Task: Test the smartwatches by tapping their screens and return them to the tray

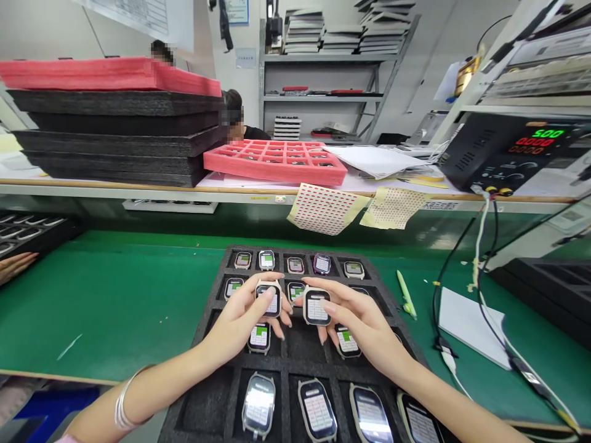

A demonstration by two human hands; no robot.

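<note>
A smartwatch case with a lit screen is gripped in my left hand, the thumb lying on its glass. My right hand grips a second smartwatch case, its thumb at the screen's right edge. Both are strapless and face up, held side by side a little apart. Beneath them lies a black foam tray with square compartments. Several similar watches sit in it, among them one at the front and one at the back. Hands and forearms hide part of the tray.
A green pen, white paper and cables lie right of the tray. Above, a shelf bears stacked black foam trays, a red tray and a power supply. Another person's hand touches a tray at far left.
</note>
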